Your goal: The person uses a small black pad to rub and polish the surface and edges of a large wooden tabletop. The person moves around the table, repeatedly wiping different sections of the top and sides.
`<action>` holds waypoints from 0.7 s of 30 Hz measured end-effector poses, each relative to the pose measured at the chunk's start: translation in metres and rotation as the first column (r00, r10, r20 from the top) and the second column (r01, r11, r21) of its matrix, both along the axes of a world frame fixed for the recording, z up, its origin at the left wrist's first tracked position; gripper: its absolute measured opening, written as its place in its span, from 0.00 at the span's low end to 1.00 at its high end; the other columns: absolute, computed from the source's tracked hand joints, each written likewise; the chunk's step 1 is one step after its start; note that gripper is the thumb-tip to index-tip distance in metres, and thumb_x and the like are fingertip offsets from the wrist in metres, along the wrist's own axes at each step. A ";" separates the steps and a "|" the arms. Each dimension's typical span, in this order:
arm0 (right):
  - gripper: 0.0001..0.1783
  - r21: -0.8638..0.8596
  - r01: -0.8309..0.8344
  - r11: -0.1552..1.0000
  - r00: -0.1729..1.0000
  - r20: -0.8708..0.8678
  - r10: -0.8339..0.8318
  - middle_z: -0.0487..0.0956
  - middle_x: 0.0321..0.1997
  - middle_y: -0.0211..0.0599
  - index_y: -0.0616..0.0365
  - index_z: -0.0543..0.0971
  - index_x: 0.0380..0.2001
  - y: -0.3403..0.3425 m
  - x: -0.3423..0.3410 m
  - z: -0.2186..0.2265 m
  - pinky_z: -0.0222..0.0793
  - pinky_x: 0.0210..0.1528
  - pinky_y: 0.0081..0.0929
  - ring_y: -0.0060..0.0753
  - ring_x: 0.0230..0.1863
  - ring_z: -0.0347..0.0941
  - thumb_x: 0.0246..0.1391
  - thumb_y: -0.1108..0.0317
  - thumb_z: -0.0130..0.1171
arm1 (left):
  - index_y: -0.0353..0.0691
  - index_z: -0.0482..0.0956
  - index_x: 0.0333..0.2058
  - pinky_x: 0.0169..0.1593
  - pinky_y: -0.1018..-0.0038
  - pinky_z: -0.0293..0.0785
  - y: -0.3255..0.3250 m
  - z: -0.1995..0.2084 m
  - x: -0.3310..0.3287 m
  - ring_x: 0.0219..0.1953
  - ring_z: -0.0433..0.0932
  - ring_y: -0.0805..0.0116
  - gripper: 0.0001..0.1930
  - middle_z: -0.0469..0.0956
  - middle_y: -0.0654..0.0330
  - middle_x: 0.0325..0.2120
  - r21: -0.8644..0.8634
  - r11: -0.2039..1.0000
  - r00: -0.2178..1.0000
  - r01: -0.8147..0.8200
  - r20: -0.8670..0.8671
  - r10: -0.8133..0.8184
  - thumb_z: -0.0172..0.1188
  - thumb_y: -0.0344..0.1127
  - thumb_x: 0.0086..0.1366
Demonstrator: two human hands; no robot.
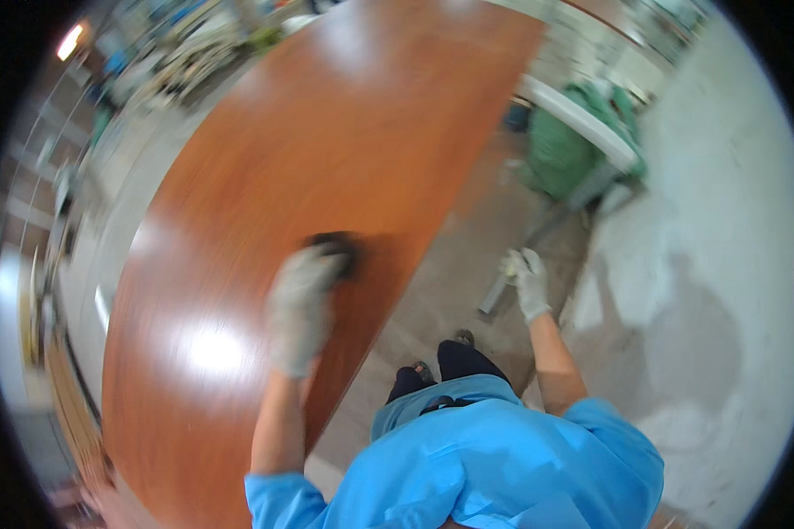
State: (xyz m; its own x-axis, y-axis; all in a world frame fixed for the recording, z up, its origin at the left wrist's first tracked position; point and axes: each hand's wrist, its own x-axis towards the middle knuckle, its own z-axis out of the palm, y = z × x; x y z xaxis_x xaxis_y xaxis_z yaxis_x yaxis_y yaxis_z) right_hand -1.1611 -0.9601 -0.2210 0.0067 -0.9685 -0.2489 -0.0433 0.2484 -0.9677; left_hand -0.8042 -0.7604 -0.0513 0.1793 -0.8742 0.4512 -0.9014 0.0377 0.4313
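Note:
A long, glossy reddish-brown wooden panel (326, 150) with a curved left edge stretches away in front of me. My left hand (302, 304), in a whitish glove and smeared by motion, is closed on a dark pad (337, 254) against the panel's surface near its right edge. The pad's exact kind is too blurred to tell. Off the panel's right side, my gloved right hand (528, 280) hangs over the floor with its fingers curled in. Whatever those fingers hold, if anything, is too small to make out.
A grey metal bar (547, 225) runs toward a white curved piece (582, 123) and a green sack (556, 159) at the right. A pale wall (715, 264) closes off the right side. Piled strips (194, 66) lie far left; long boards (72, 406) stand near left.

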 end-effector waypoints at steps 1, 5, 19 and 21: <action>0.14 -0.042 -0.022 0.999 0.988 0.152 0.028 0.82 0.38 0.35 0.58 0.77 0.49 -0.003 0.002 0.007 0.77 0.33 0.27 0.27 0.35 0.81 0.67 0.62 0.59 | 0.38 0.83 0.47 0.60 0.59 0.73 0.009 0.001 0.022 0.56 0.77 0.49 0.13 0.81 0.51 0.51 -0.018 0.984 0.984 -0.176 -0.019 0.176 0.59 0.26 0.65; 0.13 0.030 0.037 0.999 0.993 0.112 -0.040 0.82 0.36 0.37 0.58 0.75 0.50 -0.027 0.014 0.029 0.77 0.30 0.28 0.29 0.34 0.81 0.68 0.63 0.56 | 0.37 0.75 0.58 0.65 0.55 0.67 0.004 -0.018 0.059 0.64 0.68 0.40 0.19 0.72 0.42 0.60 0.128 0.929 0.930 -0.346 0.180 0.321 0.55 0.37 0.72; 0.17 -0.527 -0.066 0.848 0.947 -0.300 -0.113 0.84 0.31 0.44 0.49 0.72 0.57 -0.373 0.015 0.134 0.75 0.38 0.43 0.45 0.32 0.82 0.67 0.63 0.51 | 0.36 0.73 0.59 0.64 0.54 0.67 -0.195 -0.029 0.067 0.63 0.68 0.40 0.21 0.71 0.41 0.60 0.122 0.919 0.907 -0.376 0.252 0.337 0.53 0.41 0.74; 0.19 -0.527 -0.150 0.837 0.871 -0.471 -0.140 0.85 0.41 0.45 0.50 0.72 0.59 -0.438 0.017 0.142 0.76 0.41 0.39 0.45 0.35 0.82 0.67 0.62 0.51 | 0.36 0.73 0.59 0.64 0.54 0.67 -0.215 -0.029 0.070 0.63 0.68 0.40 0.21 0.71 0.41 0.61 0.123 0.910 0.900 -0.395 0.251 0.357 0.52 0.42 0.74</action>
State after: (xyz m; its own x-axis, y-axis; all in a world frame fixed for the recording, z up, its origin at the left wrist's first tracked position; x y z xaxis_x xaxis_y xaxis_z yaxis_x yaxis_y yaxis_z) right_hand -1.1436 -1.3986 -0.0787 0.0349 -0.9431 0.3308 -0.5278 -0.2985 -0.7952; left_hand -0.7342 -0.9755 -0.0807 0.4237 -0.8267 0.3703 -0.9056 -0.3777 0.1928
